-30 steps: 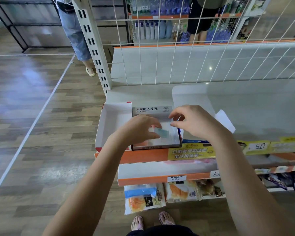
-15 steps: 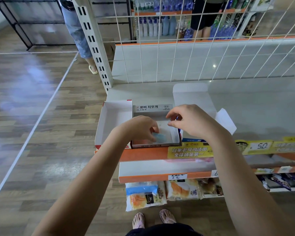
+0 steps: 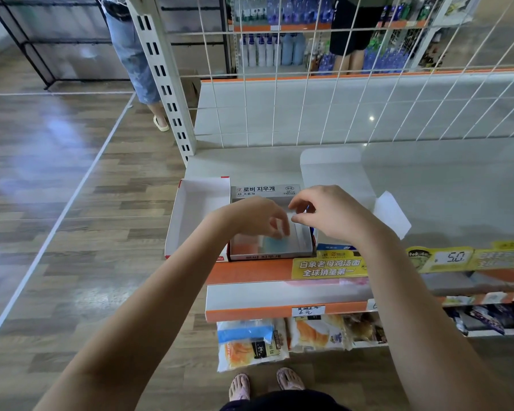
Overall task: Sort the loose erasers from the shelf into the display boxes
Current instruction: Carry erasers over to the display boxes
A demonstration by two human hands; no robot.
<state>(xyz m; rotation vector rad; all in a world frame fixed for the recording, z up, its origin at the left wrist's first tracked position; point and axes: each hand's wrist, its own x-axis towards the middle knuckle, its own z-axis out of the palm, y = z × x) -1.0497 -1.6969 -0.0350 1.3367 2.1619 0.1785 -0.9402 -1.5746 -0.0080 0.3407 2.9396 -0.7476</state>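
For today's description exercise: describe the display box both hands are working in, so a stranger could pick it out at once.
Start at the white shelf with the orange front edge. At its left end, two open boxes sit side by side. The display box is the right one, grey with Korean lettering on its back flap and erasers inside, under the left hand and right hand; its red-trimmed white neighbour holds nothing.

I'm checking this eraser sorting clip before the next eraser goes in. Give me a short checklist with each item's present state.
1. Grey display box open and upright on the shelf: ok.
2. Room left inside it: ok; a blue eraser and an orange eraser lie at the near end, bare floor beyond.
3. Left hand free of the box: not ok, its fingers reach inside.
4. Right hand holding an eraser: cannot tell; its fingertips pinch something small and pale.
5. Red-edged box beside it available: ok, looks empty.
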